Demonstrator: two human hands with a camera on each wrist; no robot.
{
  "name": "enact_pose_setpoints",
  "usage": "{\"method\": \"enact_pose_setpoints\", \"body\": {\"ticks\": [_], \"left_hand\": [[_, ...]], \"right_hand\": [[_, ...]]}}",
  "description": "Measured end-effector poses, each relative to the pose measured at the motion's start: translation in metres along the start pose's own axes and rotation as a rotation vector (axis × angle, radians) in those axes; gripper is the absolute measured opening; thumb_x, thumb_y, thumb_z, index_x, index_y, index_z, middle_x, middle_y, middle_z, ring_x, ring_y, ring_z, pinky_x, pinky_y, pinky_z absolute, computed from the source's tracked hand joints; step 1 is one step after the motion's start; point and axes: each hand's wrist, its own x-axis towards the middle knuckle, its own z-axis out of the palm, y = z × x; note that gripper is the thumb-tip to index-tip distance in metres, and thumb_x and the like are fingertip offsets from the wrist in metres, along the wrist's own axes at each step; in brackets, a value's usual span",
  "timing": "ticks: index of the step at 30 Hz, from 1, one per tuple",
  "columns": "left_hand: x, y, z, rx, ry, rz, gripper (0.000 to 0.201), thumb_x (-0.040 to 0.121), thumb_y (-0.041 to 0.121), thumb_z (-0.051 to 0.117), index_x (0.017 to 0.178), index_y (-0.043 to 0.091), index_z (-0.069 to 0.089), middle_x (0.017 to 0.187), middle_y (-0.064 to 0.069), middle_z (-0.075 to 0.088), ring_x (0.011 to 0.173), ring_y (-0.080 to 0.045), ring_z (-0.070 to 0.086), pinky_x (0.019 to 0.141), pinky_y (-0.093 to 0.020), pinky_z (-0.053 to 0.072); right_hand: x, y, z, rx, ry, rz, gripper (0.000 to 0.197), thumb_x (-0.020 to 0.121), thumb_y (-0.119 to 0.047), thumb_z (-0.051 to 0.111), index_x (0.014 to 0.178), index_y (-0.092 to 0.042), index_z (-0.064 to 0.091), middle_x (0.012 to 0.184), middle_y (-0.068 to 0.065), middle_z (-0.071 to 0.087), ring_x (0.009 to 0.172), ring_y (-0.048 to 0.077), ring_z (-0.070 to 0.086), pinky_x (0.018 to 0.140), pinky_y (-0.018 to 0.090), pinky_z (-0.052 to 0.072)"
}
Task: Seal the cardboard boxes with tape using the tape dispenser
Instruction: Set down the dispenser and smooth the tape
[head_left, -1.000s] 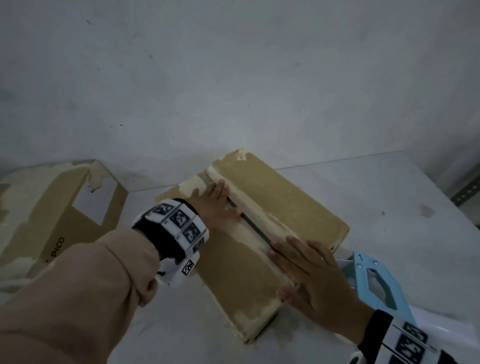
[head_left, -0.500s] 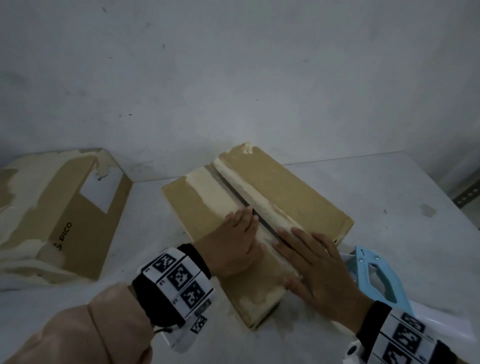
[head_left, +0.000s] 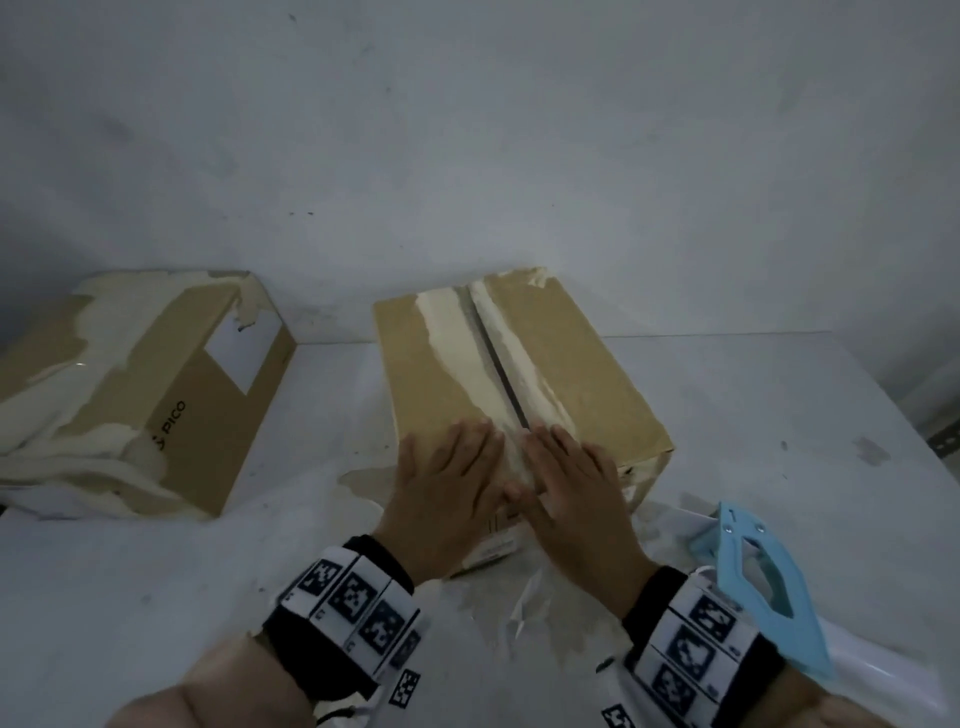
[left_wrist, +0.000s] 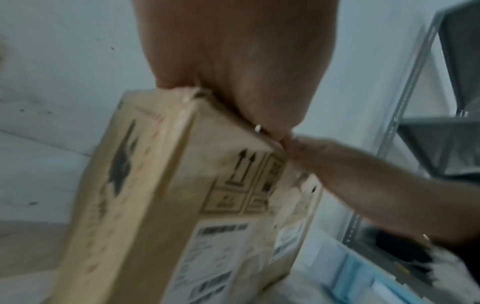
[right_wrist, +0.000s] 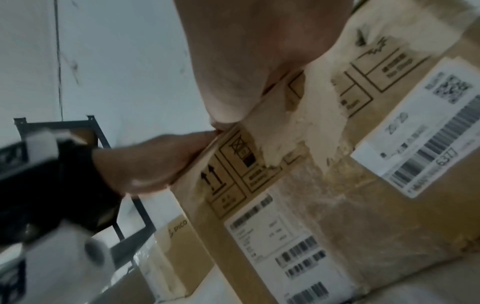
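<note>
So, spare box (head_left: 130, 395): parked far left on the table (head_left: 779, 415), well apart from the action, pale peeled patches all over it.
left hand (head_left: 447, 488): flat, fingers straight and wide, gripping nothing, just pressing down on the left flap (head_left: 415, 374) at its near end.
box (head_left: 597, 405): sitting mid-table, top folded shut, near end under both palms.
seam (head_left: 493, 353): running near to far between the flaps, slightly gapped, no fresh tape visible across it. Probably the hold-it-closed step ahead of sealing.
right hand (head_left: 576, 488): same deal, flat and wide on the right flap (head_left: 561, 338), right up against the left hand.
blue tool (head_left: 763, 587): looks like a tape dispenser, lying near right, just beside the right wrist. Next move likely calls for one palm down on the seam while the other goes right to grab it.
</note>
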Motion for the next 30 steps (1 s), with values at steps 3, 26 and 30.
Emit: {"method": "enact_pose_setpoints", "body": {"ticks": [3, 26, 30], "left_hand": [[0.004, -0.004, 0.011, 0.017, 0.105, 0.05, 0.055, 0.098, 0.042, 0.003, 0.126, 0.018, 0.044, 0.128, -0.001, 0.059, 0.119, -0.019, 0.04, 0.087, -0.049, 0.033], [0.013, -0.004, 0.01, 0.089, 0.245, 0.073, 0.055, 0.081, 0.047, 0.034, 0.107, 0.013, 0.069, 0.113, 0.0, 0.069, 0.104, -0.022, 0.066, 0.08, -0.057, 0.049], [0.013, -0.007, 0.014, 0.107, 0.261, 0.099, 0.053, 0.081, 0.047, 0.036, 0.107, 0.015, 0.07, 0.113, 0.002, 0.069, 0.105, -0.02, 0.066, 0.083, -0.054, 0.049]], "right_hand": [[0.01, 0.019, -0.018, 0.03, 0.058, -0.085, 0.038, 0.09, -0.039, 0.041, 0.104, -0.01, 0.061, 0.095, 0.006, 0.067, 0.092, 0.027, 0.055, 0.078, 0.034, 0.031], [0.0, 0.011, -0.003, -0.102, -0.107, 0.049, 0.055, 0.086, -0.05, 0.028, 0.129, -0.025, 0.052, 0.14, 0.012, 0.046, 0.128, 0.039, 0.038, 0.098, 0.049, 0.013], [0.001, 0.009, 0.008, -0.181, -0.039, -0.049, 0.04, 0.088, -0.039, 0.041, 0.116, -0.021, 0.063, 0.119, 0.007, 0.064, 0.111, 0.03, 0.058, 0.089, 0.042, 0.028]]}}
